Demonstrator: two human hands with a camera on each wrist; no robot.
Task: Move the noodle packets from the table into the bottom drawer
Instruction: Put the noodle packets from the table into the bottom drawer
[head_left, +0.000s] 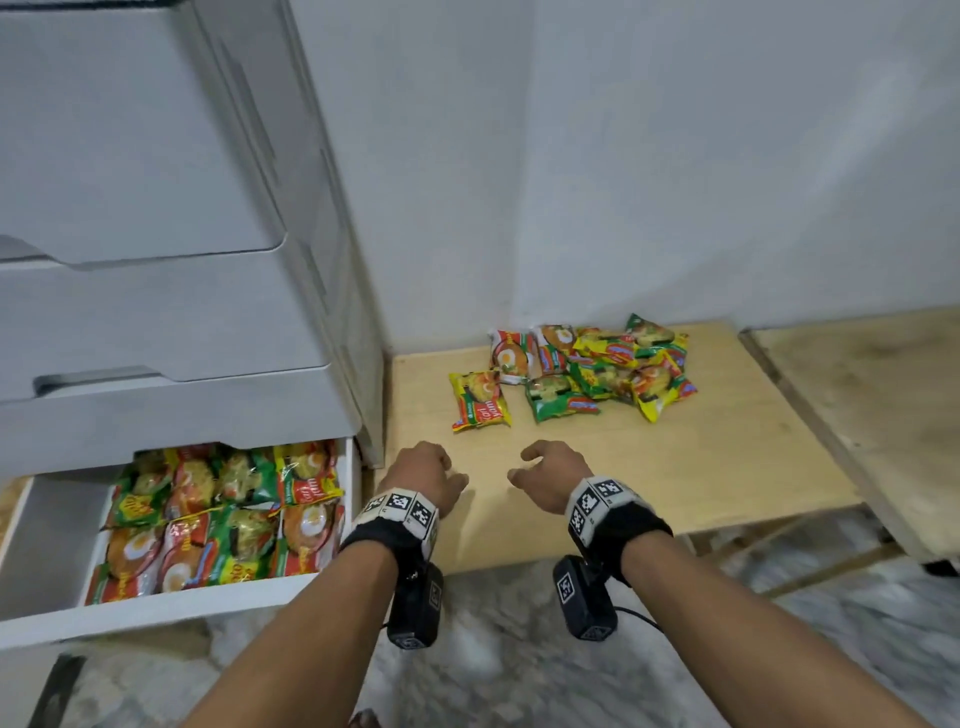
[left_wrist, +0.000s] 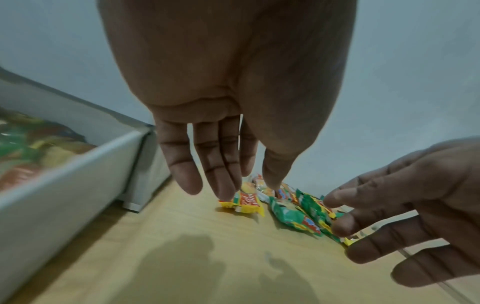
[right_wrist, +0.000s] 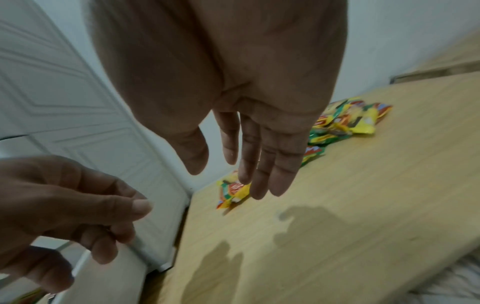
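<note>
Both hands (head_left: 423, 475) (head_left: 550, 475) loose and empty over the bench (head_left: 727, 467), noodle packets (head_left: 597, 374) piled just ahead, bottom drawer (head_left: 208, 597) open off left

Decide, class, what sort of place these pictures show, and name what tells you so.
Probably a room in a home: a grey plastic drawer cabinet against a plain white wall, a low light wooden table holding colourful instant noodle packets, and a marble-patterned floor.

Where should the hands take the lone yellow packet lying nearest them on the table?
Probably by the near short edge of the yellow packet, coming from above and in front: it lies flat and apart from the pile, so fingers can pinch it without disturbing the others.
</note>
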